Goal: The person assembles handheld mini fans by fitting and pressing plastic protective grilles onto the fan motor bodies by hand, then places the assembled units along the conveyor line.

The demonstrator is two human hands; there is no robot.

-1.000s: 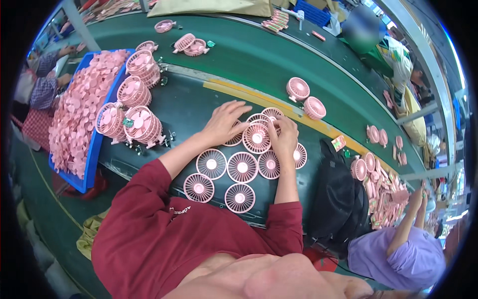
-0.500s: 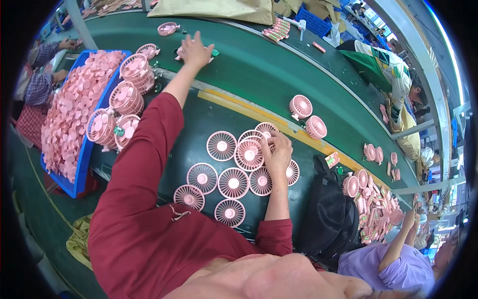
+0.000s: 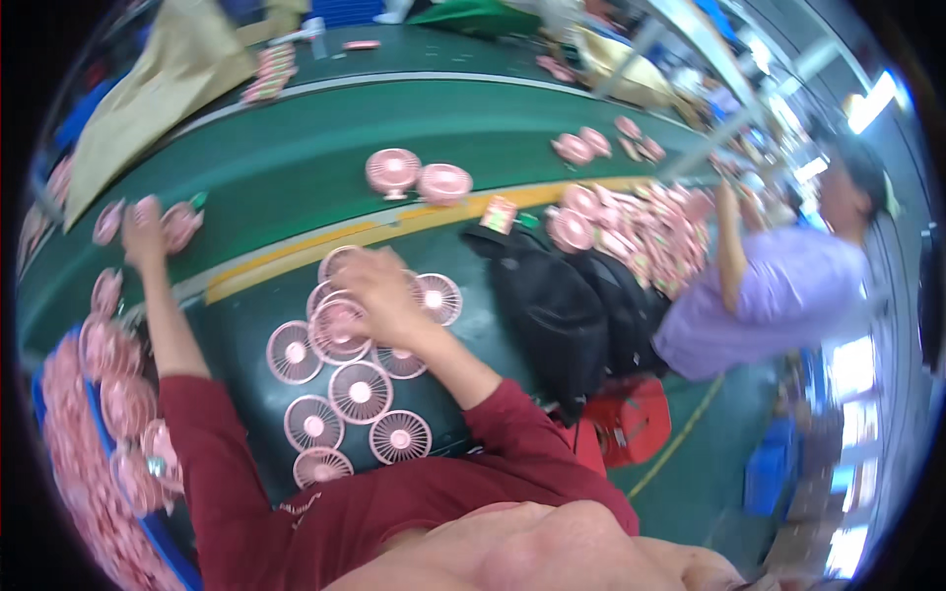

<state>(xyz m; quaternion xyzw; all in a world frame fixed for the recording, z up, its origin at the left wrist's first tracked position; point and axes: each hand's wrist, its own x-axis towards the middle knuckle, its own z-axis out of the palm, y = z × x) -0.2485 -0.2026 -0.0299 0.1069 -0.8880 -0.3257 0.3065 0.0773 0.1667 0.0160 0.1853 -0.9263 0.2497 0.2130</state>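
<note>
My left hand (image 3: 145, 236) is at the far left on the green belt, beside a pink fan housing (image 3: 181, 227) with a small green board. Motion smears its fingers, so I cannot tell whether they grip the housing. My right hand (image 3: 386, 295) is over a cluster of round pink fan grilles, its blurred fingers closed at the edge of the upper fan grille (image 3: 340, 328), which overlaps others. Around it lie several flat grilles, among them one in the middle (image 3: 360, 392) and one at the left (image 3: 294, 352), on the dark green table (image 3: 241, 335).
Two pink fans (image 3: 393, 172) stand on the belt beyond the yellow strip (image 3: 296, 254). To the right are a black bag (image 3: 552, 315), a heap of pink parts (image 3: 645, 231) and a person in purple (image 3: 764, 295). Stacked housings (image 3: 128, 406) line a blue bin (image 3: 163, 542) at lower left.
The view has swung to the right, shifting the table and belt leftward. My left hand is now close against a fan housing; my right hand stays at the overlapping grilles.
</note>
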